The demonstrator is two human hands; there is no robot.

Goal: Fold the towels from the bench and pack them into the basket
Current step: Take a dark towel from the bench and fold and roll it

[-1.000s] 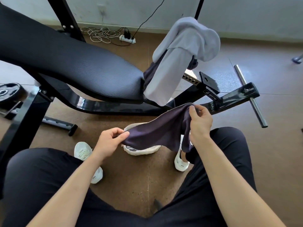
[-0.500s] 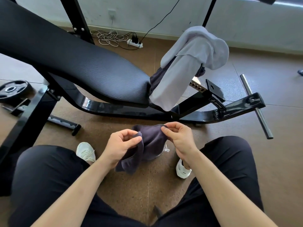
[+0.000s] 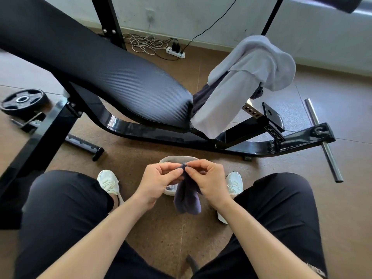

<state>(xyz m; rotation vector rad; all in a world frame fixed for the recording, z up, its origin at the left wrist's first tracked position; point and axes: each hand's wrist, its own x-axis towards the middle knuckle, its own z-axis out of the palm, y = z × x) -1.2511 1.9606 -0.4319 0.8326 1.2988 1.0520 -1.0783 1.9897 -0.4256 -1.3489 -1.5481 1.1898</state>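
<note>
Both hands meet between the knees: the left hand [image 3: 159, 183] and right hand [image 3: 209, 182] each pinch the top edge of a dark purple towel [image 3: 188, 198], which hangs doubled below them above the basket [image 3: 177, 159]. A grey towel [image 3: 247, 77] drapes over the bench [image 3: 112, 77] end, well apart.

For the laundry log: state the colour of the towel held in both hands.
Dark purple-grey towel, plain, no pattern; shown in the head view.

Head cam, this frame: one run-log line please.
step: folding | left hand + right hand: pinching dark towel top edge, doubled over, hanging | basket: just beyond the hands | grey towel: still on bench
</note>
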